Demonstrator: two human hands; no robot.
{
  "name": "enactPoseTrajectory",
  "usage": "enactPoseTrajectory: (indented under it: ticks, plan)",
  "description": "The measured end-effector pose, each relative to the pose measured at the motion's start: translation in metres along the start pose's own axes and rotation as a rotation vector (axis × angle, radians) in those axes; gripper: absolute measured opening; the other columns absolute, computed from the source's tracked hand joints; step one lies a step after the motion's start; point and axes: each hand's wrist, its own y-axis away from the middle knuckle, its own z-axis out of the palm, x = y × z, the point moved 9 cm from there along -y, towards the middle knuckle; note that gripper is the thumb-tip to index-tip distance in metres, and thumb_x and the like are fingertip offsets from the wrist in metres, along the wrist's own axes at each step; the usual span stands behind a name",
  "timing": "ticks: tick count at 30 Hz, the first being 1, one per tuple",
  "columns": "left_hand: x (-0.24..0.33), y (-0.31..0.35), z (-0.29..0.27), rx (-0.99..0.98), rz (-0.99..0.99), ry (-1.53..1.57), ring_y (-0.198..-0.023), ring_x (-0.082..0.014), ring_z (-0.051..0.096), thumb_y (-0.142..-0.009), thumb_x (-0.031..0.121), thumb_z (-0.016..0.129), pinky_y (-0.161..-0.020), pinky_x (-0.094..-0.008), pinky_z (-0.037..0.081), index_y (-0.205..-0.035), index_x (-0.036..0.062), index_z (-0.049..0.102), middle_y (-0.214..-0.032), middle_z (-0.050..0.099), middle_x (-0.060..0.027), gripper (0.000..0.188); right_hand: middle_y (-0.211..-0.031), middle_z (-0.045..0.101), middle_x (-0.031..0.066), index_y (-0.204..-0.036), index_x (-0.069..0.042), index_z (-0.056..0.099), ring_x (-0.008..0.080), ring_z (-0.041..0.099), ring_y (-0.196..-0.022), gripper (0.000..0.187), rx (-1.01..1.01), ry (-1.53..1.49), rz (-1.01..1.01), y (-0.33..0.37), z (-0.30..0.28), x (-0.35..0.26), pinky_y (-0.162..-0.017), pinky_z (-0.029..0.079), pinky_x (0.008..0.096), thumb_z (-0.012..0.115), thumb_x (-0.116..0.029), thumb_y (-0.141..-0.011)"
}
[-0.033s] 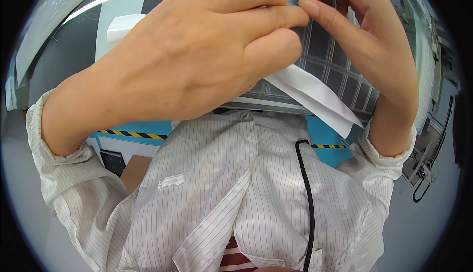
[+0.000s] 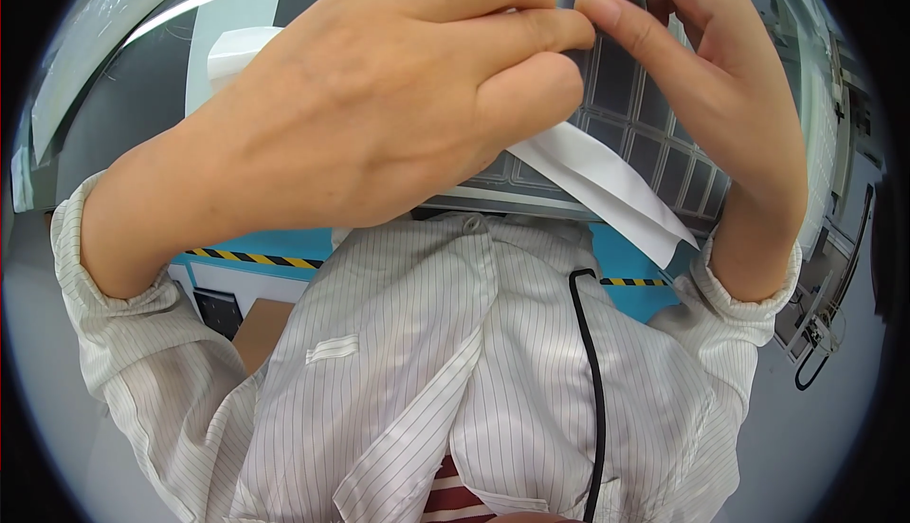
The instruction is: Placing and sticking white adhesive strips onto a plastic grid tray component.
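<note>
Here, left hand (image 2: 370, 106) and right hand (image 2: 701, 77) pinch a white paper strip (image 2: 607, 182) (smooth, folded) above a gridded tray (image 2: 654, 134).

Setting: factory or electronics assembly floor, likely a clean-area workstation. Evidence: person wears a pale pinstriped anti-static smock (image 2: 455, 362) with buttoned cuffs; a clear plastic compartment tray (image 2: 654, 134) with a grid of square cells lies on a dark work surface (image 2: 142, 87); black-and-yellow hazard tape (image 2: 256, 259) edges a blue bench panel (image 2: 275, 243); smooth grey floor (image 2: 815, 447); metal-framed equipment (image 2: 820, 324) with hanging cable stands at right.
</note>
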Motion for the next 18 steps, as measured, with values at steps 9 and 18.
enactPoseTrajectory:
  ticks: [9, 18]
  plan:
    - [0.012, 0.000, -0.002, -0.032, -0.011, -0.007, -0.098, -0.0382, 0.070, -0.074, 0.006, 0.073, -0.080, -0.0430, 0.060, -0.085, -0.0046, 0.059, -0.107, 0.070, -0.0248, 0.021, -0.100, 0.061, 0.0128, -0.088, 0.005, 0.065, 0.0189, 0.060, -0.087, 0.009, 0.019, 0.085, -0.161, 0.006, 0.004, -0.009, -0.076, 0.048, 0.0297, 0.062, 0.000, -0.095]
    - [0.009, 0.015, -0.007, -0.023, -0.011, 0.002, -0.098, -0.0382, 0.070, -0.074, 0.006, 0.073, -0.079, -0.0429, 0.060, -0.084, -0.0049, 0.059, -0.107, 0.070, -0.0250, 0.021, -0.105, 0.058, 0.0106, -0.093, 0.000, 0.065, 0.0160, 0.058, -0.088, 0.010, 0.029, 0.017, 0.073, 0.021, 0.012, -0.023, -0.075, 0.047, 0.0271, 0.070, 0.005, -0.085]
